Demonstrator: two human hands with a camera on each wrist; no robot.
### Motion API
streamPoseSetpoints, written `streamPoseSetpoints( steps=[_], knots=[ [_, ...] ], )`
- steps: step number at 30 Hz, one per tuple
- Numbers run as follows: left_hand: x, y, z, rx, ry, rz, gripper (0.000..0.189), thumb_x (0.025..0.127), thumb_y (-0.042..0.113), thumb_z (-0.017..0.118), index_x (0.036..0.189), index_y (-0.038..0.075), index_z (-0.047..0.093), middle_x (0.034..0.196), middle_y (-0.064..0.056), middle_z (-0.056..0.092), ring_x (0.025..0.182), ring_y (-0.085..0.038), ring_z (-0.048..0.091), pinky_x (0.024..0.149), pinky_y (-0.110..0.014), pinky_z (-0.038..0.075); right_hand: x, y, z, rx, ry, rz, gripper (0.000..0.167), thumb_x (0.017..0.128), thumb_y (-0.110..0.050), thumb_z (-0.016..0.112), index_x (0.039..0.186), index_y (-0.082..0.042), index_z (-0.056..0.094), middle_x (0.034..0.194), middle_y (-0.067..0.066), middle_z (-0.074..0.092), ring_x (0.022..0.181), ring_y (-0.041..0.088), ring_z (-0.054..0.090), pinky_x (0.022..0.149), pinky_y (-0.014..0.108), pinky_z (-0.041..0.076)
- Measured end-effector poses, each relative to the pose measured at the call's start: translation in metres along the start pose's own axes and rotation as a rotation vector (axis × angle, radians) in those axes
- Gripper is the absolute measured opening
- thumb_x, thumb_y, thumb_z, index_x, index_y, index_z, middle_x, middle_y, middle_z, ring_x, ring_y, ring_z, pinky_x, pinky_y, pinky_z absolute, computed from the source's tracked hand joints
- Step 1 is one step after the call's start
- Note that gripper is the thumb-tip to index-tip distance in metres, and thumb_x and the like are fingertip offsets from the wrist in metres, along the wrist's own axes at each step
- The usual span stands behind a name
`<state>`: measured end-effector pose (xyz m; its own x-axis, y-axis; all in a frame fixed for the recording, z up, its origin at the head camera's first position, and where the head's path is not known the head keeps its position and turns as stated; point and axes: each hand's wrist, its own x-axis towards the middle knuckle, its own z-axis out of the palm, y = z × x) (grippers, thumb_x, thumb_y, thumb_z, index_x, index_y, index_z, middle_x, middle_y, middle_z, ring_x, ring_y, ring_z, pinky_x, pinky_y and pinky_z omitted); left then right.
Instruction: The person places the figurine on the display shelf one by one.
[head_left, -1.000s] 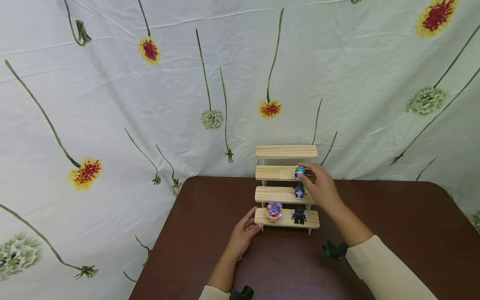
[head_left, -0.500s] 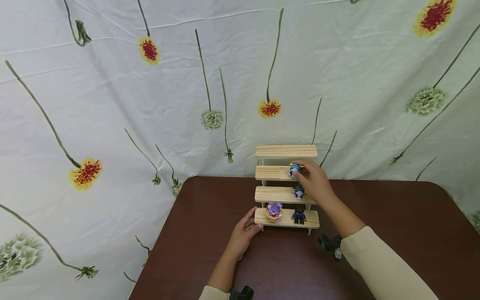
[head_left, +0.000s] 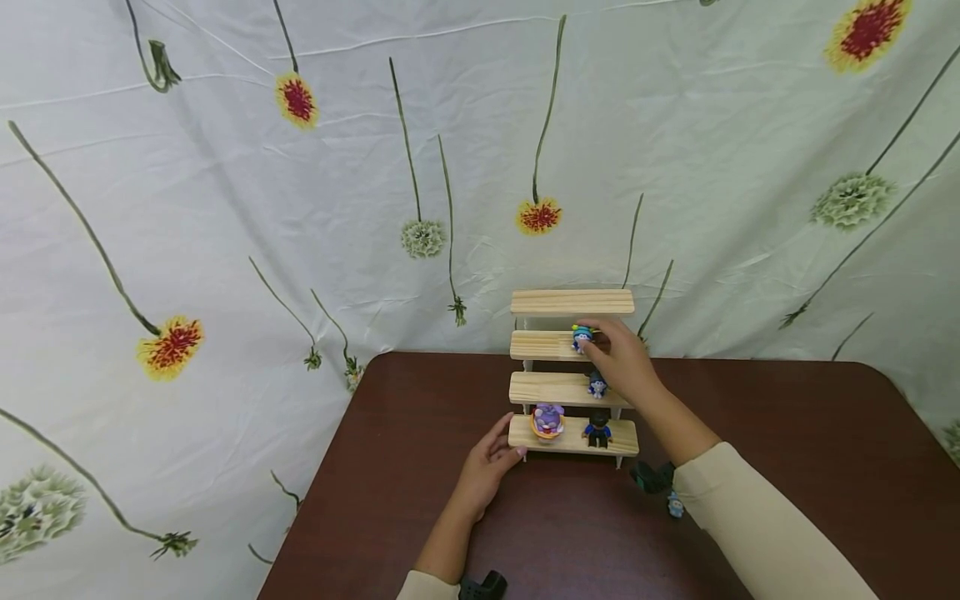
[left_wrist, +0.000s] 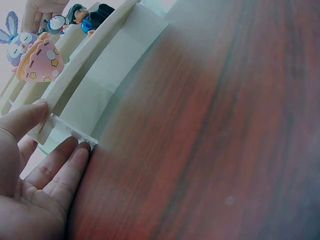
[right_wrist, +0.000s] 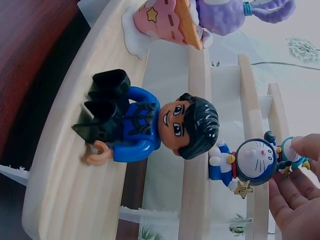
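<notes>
A stepped wooden display stand (head_left: 547,387) on clear supports bears several small figurines. My right hand (head_left: 626,362) pinches a blue and white figurine (head_left: 581,337) with a teal and yellow top, at the second tier from the top. In the right wrist view it is partly hidden behind the blue cat figurine (right_wrist: 255,160), which stands one tier lower. My left hand (head_left: 482,471) holds the left end of the bottom tier, its thumb on the board and fingers against the clear support (left_wrist: 75,132). On that tier are a purple rabbit figurine (head_left: 548,421) and a black-haired toy figure (head_left: 597,431).
The stand is near the back edge of a dark red-brown table (head_left: 390,467). Another small blue figurine (head_left: 675,505) lies on the table beside my right sleeve. A white flower-print cloth (head_left: 337,208) hangs behind.
My right hand has moved left along the second tier from the top with the figurine. The small figurine by the right sleeve has come into view. My left hand stays put.
</notes>
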<state>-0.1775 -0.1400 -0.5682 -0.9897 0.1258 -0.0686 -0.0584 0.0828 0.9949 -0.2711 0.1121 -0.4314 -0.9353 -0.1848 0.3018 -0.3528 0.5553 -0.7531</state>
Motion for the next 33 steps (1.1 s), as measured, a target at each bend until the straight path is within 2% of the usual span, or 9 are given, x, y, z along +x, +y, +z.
streamPoseSetpoints(
  steps=[9,23,27,33],
  knots=[
    [-0.0014,0.0024,0.0003,-0.004,-0.002,0.001,0.069,0.097,0.023,0.069,0.158,0.019,0.037,0.134,-0.019,0.065,0.115,-0.025,0.068,0.101,-0.035,0.052,0.0014,-0.0027,0.0004,-0.022,-0.017,0.029,0.04,0.102,-0.017,0.061,0.141,-0.008,0.057,0.138,0.017,0.056,0.119,0.035,0.062,0.099,0.049,0.053],
    [-0.0008,0.0021,-0.0006,-0.007,-0.006,-0.01,0.069,0.097,0.023,0.07,0.158,0.02,0.038,0.134,-0.02,0.065,0.113,-0.023,0.068,0.099,-0.032,0.052,0.0009,-0.0033,0.001,-0.025,-0.024,0.05,0.041,0.102,-0.017,0.062,0.142,-0.008,0.056,0.138,0.017,0.056,0.121,0.035,0.062,0.1,0.048,0.053],
    [-0.0007,0.0005,-0.0013,-0.005,-0.01,-0.015,0.069,0.097,0.024,0.07,0.158,0.022,0.037,0.136,-0.019,0.064,0.111,-0.02,0.068,0.098,-0.03,0.053,0.0012,-0.0029,0.0018,-0.026,-0.023,0.055,0.041,0.101,-0.016,0.063,0.142,-0.009,0.056,0.137,0.016,0.056,0.12,0.035,0.062,0.1,0.049,0.053],
    [-0.0004,0.0008,-0.0017,-0.014,-0.011,-0.027,0.069,0.096,0.026,0.071,0.157,0.026,0.039,0.137,-0.017,0.063,0.113,-0.02,0.068,0.101,-0.034,0.052,0.0019,-0.0018,0.002,-0.018,-0.015,0.049,0.042,0.101,-0.016,0.064,0.142,-0.009,0.056,0.135,0.017,0.057,0.119,0.035,0.062,0.1,0.048,0.052]
  ],
)
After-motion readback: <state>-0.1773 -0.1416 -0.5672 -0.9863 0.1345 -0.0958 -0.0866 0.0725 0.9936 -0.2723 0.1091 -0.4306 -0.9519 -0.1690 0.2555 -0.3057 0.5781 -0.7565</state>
